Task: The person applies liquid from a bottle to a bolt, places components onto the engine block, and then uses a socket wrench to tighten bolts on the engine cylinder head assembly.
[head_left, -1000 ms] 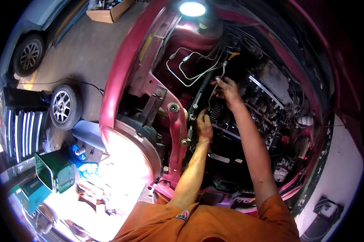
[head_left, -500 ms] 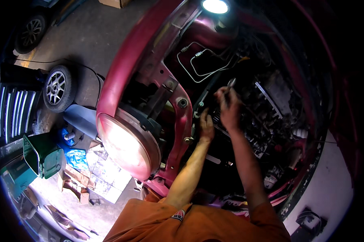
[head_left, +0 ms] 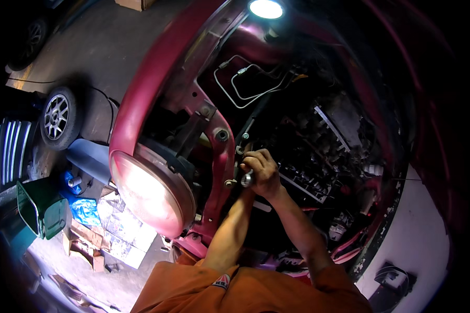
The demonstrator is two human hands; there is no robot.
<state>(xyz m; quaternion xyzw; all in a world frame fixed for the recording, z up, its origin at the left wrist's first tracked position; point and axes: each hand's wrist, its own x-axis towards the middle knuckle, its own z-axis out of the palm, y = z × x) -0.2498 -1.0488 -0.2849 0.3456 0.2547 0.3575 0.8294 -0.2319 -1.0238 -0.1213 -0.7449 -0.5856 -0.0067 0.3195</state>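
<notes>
Inside the engine bay of a dark red car, my right hand [head_left: 263,169] is closed around what looks like a ratchet wrench [head_left: 247,180]. Its round silver end sticks out below my fingers; the rest is hidden in my grip. My left hand [head_left: 249,150] lies beneath the right one, by the bolted red body panel [head_left: 222,161]. Little of it shows, and whether it holds anything cannot be seen. Just above both hands are a small round metal fitting [head_left: 239,149] and a thin dark strut [head_left: 253,117]. Bent metal pipes [head_left: 229,96] run farther up.
A lit work lamp [head_left: 266,8] shines at the top. The headlight [head_left: 149,190] and red fender [head_left: 141,88] border the bay on the left. Engine parts [head_left: 308,156] fill the right. On the floor are a wheel [head_left: 58,117], a green bin [head_left: 42,208] and cardboard [head_left: 133,240].
My right hand has come down and left with the wrench, now over my left hand. The wrench's shiny end has swung from above the hand to below it. The view has shifted slightly.
</notes>
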